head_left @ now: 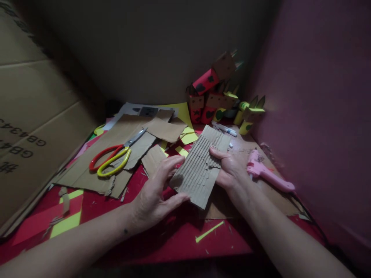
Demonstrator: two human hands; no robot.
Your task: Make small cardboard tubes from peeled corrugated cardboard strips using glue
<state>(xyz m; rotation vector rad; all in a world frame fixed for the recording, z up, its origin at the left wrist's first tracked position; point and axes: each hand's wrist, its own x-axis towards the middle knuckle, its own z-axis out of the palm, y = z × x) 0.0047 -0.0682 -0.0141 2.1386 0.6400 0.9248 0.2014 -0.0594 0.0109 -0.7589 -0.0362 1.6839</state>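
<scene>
A piece of corrugated cardboard (199,166), its ridges bared, is held tilted above the red table. My right hand (232,168) grips its right edge, thumb on the ridged face and fingers behind. At the lower left edge is my left hand (158,193), thumb near the bottom corner and fingers curled by the left side; its fingertips are partly hidden, and the thumb and fingers stand apart around the piece. Scissors (124,148) with one red and one yellow handle lie on cardboard sheets (84,170) to the left. A pink glue gun (266,173) rests right of my right hand.
Red and yellow paper figures with cardboard heads (208,104) stand at the back right. White markers (224,128) lie before them. A large cardboard box (37,116) borders the left. Yellow and red paper pieces (68,224) and scraps lie on the red table (162,247).
</scene>
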